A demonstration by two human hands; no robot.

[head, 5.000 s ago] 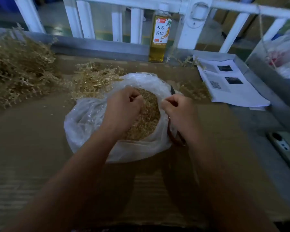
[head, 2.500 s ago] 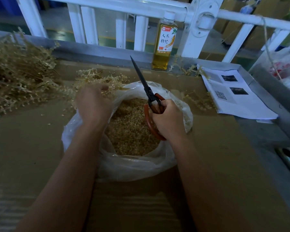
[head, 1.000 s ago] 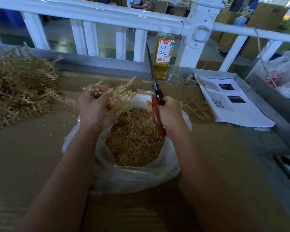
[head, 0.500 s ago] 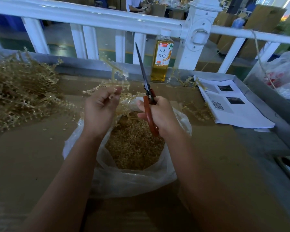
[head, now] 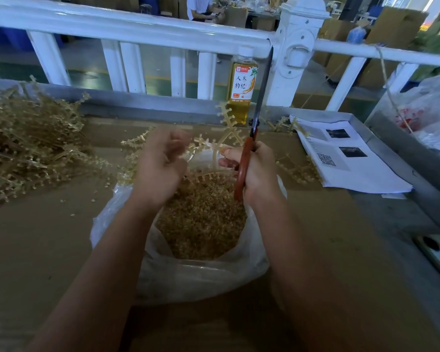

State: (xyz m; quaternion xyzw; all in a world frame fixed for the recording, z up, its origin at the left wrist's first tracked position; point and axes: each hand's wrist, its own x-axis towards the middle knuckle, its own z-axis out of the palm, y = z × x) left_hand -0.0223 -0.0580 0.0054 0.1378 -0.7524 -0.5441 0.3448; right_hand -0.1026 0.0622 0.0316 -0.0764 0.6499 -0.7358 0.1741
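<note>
Right hand (head: 261, 171) grips scissors (head: 242, 171) blades-up and pinches sprig (head: 228, 129) above bag (head: 188, 278); left hand (head: 158, 171) blurred, fingers' grip unclear. Best take sprig in left, cut over bag's mouth so bits drop in.

The left hand (head: 160, 168) is blurred; the right hand (head: 261, 171) half hides the scissors (head: 244, 162).

red-handled scissors (head: 247, 151) upright, blades closed, pale branched sprig (head: 229, 126) upright just beside
</note>
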